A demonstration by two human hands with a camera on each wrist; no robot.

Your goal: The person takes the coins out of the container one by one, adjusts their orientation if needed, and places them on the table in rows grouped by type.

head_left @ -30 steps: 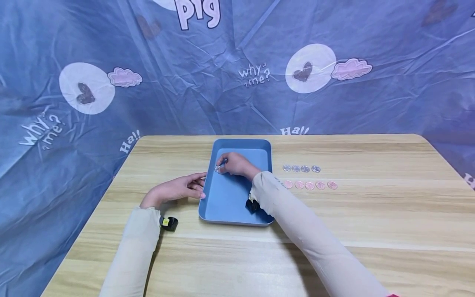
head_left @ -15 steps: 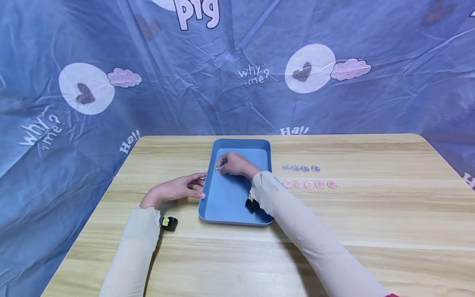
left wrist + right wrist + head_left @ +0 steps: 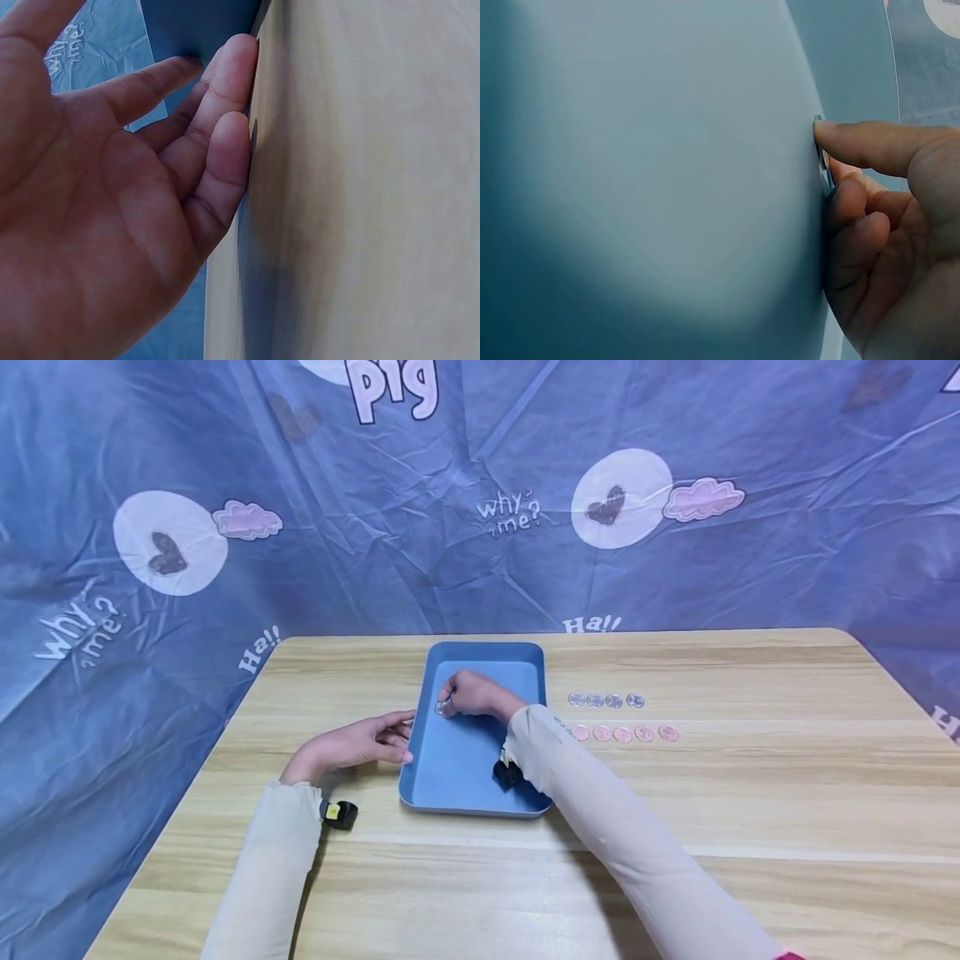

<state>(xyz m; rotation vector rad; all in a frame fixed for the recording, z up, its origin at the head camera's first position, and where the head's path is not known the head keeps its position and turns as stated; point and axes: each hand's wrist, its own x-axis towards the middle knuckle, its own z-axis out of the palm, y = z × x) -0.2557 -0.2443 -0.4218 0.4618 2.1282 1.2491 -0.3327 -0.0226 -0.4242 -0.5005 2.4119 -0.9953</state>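
Note:
My right hand (image 3: 474,692) is inside the blue tray (image 3: 465,777), near its left wall. It pinches a small silver coin (image 3: 440,707) between thumb and fingers. In the right wrist view the coin (image 3: 819,139) shows edge-on as a thin strip under the thumb, close over the tray floor (image 3: 667,165). My left hand (image 3: 367,741) rests at the outside of the tray's left wall, its thumb at the rim and its fingers loosely bent. In the left wrist view the palm of the left hand (image 3: 127,195) faces the camera, with fingertips low at the table and the tray (image 3: 199,37).
Right of the tray lies a row of several silver coins (image 3: 614,701). Nearer is a row of several pink coins (image 3: 622,735), its left end beside the right sleeve (image 3: 600,810). The wooden table (image 3: 787,777) ends at a blue printed cloth (image 3: 420,543) behind.
My right hand has shifted slightly nearer along the tray's left wall with the coin, and the coin's tilt differs a little. My left hand stays put. The head view has moved slightly.

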